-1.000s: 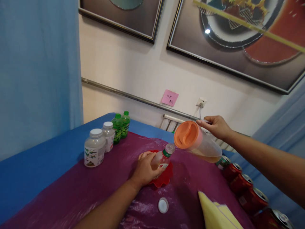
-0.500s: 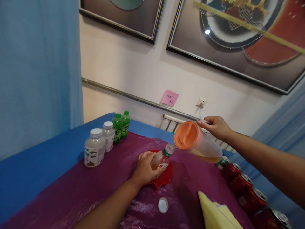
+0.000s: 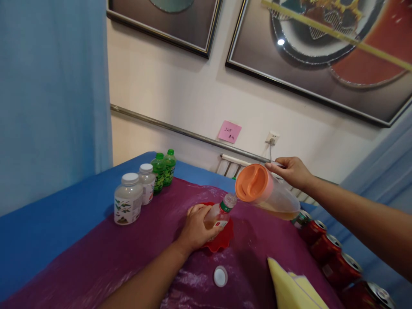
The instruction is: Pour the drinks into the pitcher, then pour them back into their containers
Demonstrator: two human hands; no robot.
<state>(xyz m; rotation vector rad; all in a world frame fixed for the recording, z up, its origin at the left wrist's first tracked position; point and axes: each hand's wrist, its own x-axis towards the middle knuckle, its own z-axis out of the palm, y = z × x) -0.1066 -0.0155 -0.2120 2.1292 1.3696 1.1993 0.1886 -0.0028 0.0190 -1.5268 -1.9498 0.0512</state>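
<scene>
My left hand is wrapped around a clear bottle with a green-banded neck and some brownish liquid inside. The bottle leans to the right over a red scalloped dish. My right hand grips the handle of a translucent pitcher with an orange lid. It is tipped on its side, lid toward the bottle, with amber liquid along its lower wall. The lid's edge is right at the bottle's open mouth; whether liquid is flowing I cannot tell. A white cap lies in front of the dish.
Two white-capped jars and two green bottles stand at the left. A row of several cans lines the right edge. A folded yellow cloth lies in front on the purple cover. Behind runs a wall rail.
</scene>
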